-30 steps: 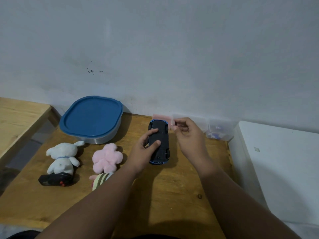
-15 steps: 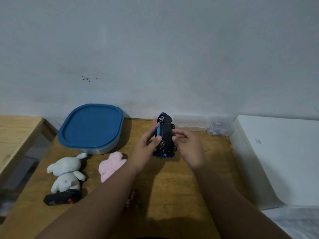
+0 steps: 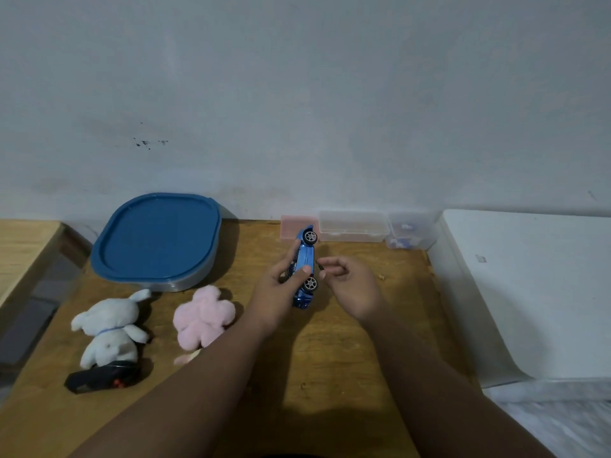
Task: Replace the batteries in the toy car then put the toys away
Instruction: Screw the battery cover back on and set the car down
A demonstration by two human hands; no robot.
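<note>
- A wooden table (image 3: pixel 347 375) fills the lower middle of the frame, its top scuffed and flecked with small crumbs.
- A pale, plain wall (image 3: pixel 297 94) takes up the upper half, with a few dark specks at upper left.
- A second wooden surface (image 3: pixel 23 246) shows at the left edge, and a white surface (image 3: pixel 529 276) lies along the right.
- At the back of the table, against the wall, a pink box (image 3: pixel 291 223), a clear plastic box (image 3: pixel 352 226) and a smaller clear box (image 3: pixel 408 234) stand in a row.
- Left of centre sits a container with a blue lid (image 3: pixel 155 236).
- Below it lie a white plush rabbit (image 3: pixel 109 332) and a pink plush (image 3: pixel 201 315), and a black controller (image 3: pixel 102 380) touches the rabbit's lower end.
- The toy car (image 3: pixel 305 259) is at the centre of the frame, just below the pink box.
- It is glossy blue and turned on its side, lengthwise toward the wall, with two silver-spoked wheels facing right.
- The left hand (image 3: pixel 281 295) grips the car, its thumb across the body between the wheels and its fingers behind.
- The right hand (image 3: pixel 350 285) is just right of the car, fingers curled.
- Its thumb and forefinger tips are close together at a small dark bit (image 3: pixel 319 265); I cannot tell whether they pinch it.
</note>
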